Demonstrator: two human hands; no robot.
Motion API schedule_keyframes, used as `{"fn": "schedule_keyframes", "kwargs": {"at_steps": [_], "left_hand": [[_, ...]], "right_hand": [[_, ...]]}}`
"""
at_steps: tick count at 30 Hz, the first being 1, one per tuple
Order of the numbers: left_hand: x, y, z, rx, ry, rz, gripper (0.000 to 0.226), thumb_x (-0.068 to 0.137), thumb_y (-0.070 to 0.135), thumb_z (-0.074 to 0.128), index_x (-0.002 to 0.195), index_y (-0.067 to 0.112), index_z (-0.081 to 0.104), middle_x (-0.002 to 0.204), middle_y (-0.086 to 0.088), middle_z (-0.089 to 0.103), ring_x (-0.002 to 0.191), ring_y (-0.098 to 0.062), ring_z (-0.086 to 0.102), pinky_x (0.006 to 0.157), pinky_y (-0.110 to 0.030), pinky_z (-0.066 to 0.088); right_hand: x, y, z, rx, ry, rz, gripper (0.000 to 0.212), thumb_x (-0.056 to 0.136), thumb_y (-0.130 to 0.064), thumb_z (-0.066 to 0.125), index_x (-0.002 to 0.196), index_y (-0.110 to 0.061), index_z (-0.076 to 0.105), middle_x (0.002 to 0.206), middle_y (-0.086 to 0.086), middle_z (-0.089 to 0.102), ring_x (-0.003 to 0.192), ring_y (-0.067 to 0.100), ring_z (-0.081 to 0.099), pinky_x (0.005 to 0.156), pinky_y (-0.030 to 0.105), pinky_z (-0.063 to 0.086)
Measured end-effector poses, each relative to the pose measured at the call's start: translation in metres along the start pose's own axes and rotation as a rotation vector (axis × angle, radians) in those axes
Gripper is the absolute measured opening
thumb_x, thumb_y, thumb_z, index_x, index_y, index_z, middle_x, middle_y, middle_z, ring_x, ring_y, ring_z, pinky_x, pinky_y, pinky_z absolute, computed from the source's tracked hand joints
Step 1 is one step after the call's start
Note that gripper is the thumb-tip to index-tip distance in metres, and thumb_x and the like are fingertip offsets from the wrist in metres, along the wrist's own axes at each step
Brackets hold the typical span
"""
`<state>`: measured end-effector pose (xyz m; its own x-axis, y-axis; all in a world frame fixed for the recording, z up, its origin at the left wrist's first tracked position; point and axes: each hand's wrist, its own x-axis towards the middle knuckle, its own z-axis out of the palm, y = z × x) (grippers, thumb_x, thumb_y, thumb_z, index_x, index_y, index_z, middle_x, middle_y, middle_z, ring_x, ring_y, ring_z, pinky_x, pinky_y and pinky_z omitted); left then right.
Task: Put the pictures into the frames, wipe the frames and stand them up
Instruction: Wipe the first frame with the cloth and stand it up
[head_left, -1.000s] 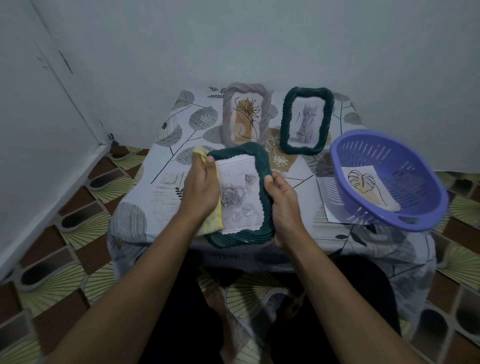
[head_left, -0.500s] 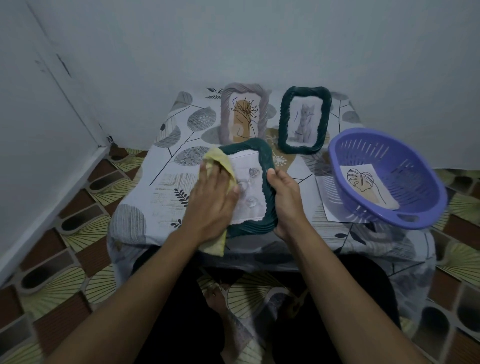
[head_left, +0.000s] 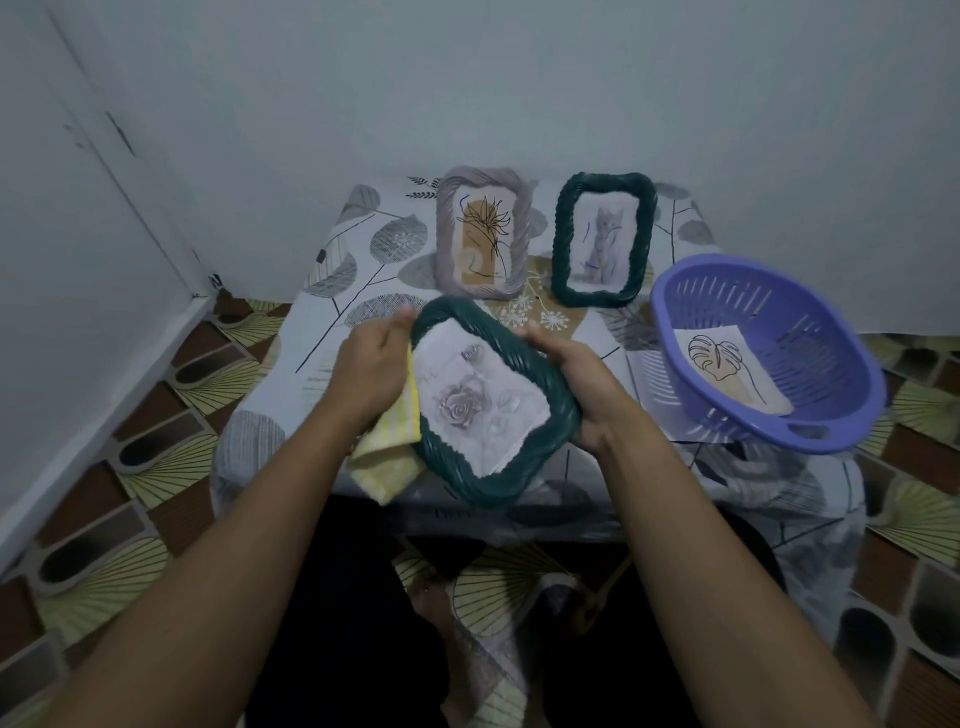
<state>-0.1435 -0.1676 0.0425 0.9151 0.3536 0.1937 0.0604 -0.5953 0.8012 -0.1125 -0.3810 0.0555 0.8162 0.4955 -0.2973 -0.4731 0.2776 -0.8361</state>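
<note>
Head view: my left hand (head_left: 371, 374) curls around the yellow cloth (head_left: 389, 457), pressing it against the left edge of the dark green frame (head_left: 483, 486). My right hand (head_left: 576, 384) grips the frame's right edge, fingers wrapped behind. The frame is tilted above the near edge of the table (head_left: 291, 374), with the rose picture (head_left: 478, 405) inside it. A grey frame (head_left: 447, 244) and a second green frame (head_left: 561, 244) stand upright at the back.

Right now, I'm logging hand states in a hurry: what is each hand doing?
Left hand: holds the yellow cloth against the left edge of the green frame.
Right hand: grips the green frame by its right edge.
</note>
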Motion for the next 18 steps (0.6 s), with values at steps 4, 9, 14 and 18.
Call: {"fn": "schedule_keyframes", "kwargs": {"at_steps": [4, 9, 14, 18], "left_hand": [[0.004, 0.001, 0.006, -0.003, 0.218, -0.237, 0.058, 0.108, 0.041, 0.027, 0.079, 0.002, 0.058, 0.084, -0.015, 0.061, 0.085, -0.03, 0.057, 0.072, -0.034, 0.038], [0.002, 0.006, 0.016, -0.046, 0.358, -0.218, 0.049, 0.109, 0.029, 0.025, 0.107, 0.0, 0.065, 0.104, -0.016, 0.067, 0.102, -0.037, 0.06, 0.08, -0.036, 0.04], [-0.014, 0.009, 0.025, 0.078, 0.204, 0.041, 0.051, 0.109, 0.033, 0.024, 0.153, 0.007, 0.033, 0.154, -0.012, 0.04, 0.142, -0.028, 0.035, 0.111, -0.027, 0.026], [-0.032, 0.014, 0.035, 0.427, -0.009, 0.149, 0.074, 0.1, 0.052, 0.006, 0.157, 0.005, -0.003, 0.166, -0.013, -0.009, 0.153, -0.025, -0.009, 0.123, -0.04, -0.007]], "right_hand": [[0.005, 0.007, 0.005, 0.268, 0.059, -0.119, 0.058, 0.102, -0.049, 0.039, 0.125, -0.001, 0.062, 0.124, 0.022, 0.066, 0.117, 0.037, 0.063, 0.102, 0.049, 0.049], [0.008, 0.016, 0.022, 0.24, 0.152, -0.25, 0.038, 0.106, -0.039, 0.041, 0.128, -0.013, 0.058, 0.121, 0.013, 0.07, 0.112, 0.033, 0.067, 0.09, 0.05, 0.057], [0.011, 0.012, 0.021, 0.131, 0.309, -0.367, 0.029, 0.108, -0.03, 0.039, 0.125, -0.013, 0.055, 0.106, 0.006, 0.072, 0.098, 0.025, 0.071, 0.084, 0.044, 0.06], [0.012, 0.01, 0.022, 0.159, 0.34, -0.374, 0.032, 0.108, -0.029, 0.04, 0.126, -0.008, 0.055, 0.106, 0.009, 0.073, 0.1, 0.028, 0.071, 0.084, 0.047, 0.06]]}}
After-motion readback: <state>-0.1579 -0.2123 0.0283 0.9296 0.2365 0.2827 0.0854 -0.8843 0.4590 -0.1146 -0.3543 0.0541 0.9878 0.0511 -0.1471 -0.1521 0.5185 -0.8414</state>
